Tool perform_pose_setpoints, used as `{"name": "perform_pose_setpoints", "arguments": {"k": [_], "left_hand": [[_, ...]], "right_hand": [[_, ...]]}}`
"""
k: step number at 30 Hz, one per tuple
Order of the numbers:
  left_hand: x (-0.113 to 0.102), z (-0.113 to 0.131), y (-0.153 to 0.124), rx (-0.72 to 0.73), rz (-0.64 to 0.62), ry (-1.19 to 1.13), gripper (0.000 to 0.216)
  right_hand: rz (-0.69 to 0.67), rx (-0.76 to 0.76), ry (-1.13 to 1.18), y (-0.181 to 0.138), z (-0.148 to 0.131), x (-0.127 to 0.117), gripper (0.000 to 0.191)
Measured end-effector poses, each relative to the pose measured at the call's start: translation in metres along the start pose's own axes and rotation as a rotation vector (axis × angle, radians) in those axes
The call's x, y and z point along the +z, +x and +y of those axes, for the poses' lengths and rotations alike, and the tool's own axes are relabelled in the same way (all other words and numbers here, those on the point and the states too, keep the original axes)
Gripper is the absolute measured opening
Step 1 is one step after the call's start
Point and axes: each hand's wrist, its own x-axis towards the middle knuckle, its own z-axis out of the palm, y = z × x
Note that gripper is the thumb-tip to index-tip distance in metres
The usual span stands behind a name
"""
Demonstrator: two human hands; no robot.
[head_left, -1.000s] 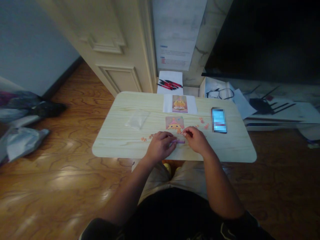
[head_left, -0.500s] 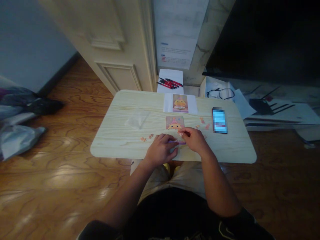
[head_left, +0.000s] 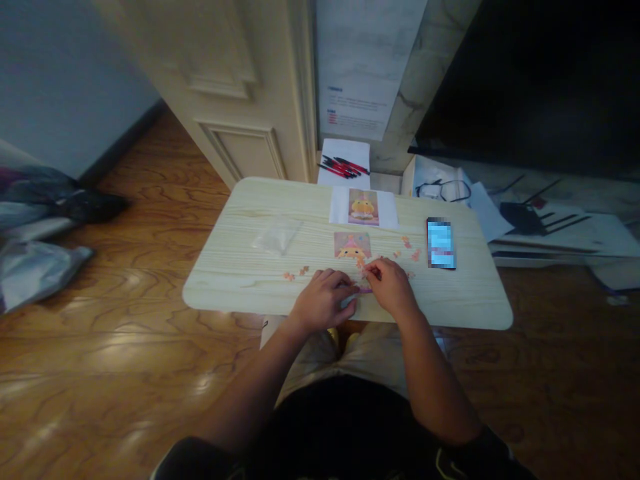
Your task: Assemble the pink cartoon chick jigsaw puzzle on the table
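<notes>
Partly assembled puzzle (head_left: 353,244) on the table (head_left: 240,233). Nearer than the puzzle, the right hand (head_left: 391,283) pinches a small piece (head_left: 365,272); the left hand (head_left: 323,299), grip indeterminable, partly hides a purple strip (head_left: 366,291). Left of the puzzle, plastic bag (head_left: 278,235); beyond, printed sheet (head_left: 364,207); right, phone (head_left: 441,243).

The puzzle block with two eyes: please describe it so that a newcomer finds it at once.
On the pale wood-grain table, find the white sheet at its far edge. The puzzle block lies between this sheet and the right hand, showing a pink hat. Unlike the loose pieces, it is joined; unlike the sheet's printed picture, it lies on the table.
</notes>
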Motion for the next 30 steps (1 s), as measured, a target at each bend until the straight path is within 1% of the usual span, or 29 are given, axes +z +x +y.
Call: {"name": "perform_pose_setpoints", "arguments": {"k": [3, 11, 16, 22, 26, 30], "left_hand": [[-0.001, 0.0, 0.001, -0.006, 0.008, -0.005, 0.033], [0.001, -0.001, 0.001, -0.017, 0.012, 0.013, 0.031], [0.001, -0.001, 0.001, -0.023, 0.003, 0.013, 0.032], [0.0, -0.001, 0.001, -0.028, 0.003, 0.015, 0.033], [0.001, -0.002, 0.001, -0.029, 0.019, 0.007, 0.036], [0.002, -0.002, 0.001, -0.04, 0.022, 0.024, 0.038]], "right_hand": [[0.009, -0.003, 0.013, -0.003, 0.003, -0.001, 0.005], [-0.051, -0.007, 0.003, -0.004, 0.002, -0.003, 0.01], [-0.032, -0.018, -0.002, 0.001, 0.001, -0.001, 0.007], [-0.036, -0.027, -0.042, 0.005, 0.0, -0.003, 0.01], [-0.038, -0.036, -0.014, 0.007, 0.001, -0.006, 0.018], [-0.028, -0.048, 0.017, 0.01, 0.001, -0.004, 0.016]]}}
